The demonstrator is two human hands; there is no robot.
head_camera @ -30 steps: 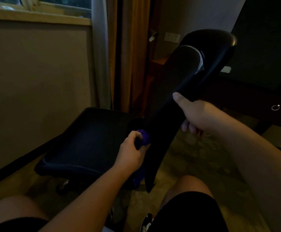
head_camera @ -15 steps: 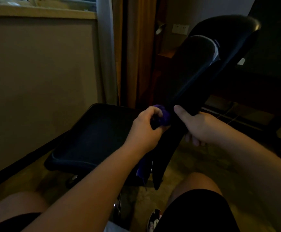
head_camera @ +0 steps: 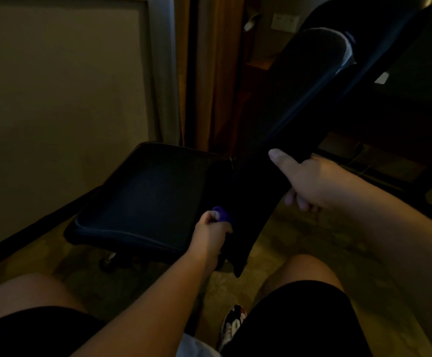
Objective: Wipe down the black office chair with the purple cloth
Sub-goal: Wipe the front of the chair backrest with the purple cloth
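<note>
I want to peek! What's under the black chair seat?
Under the seat only a dark caster wheel shows, resting on the patterned floor. The seat covers the rest of the base, so I can't see it.

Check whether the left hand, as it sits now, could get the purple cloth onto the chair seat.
Probably yes. The left hand grips the purple cloth right at the seat's rear edge beside the backrest, and nothing lies on the seat between them.

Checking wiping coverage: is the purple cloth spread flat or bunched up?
Bunched: only a small wad of purple cloth pokes from the closed left hand against the chair back.
</note>
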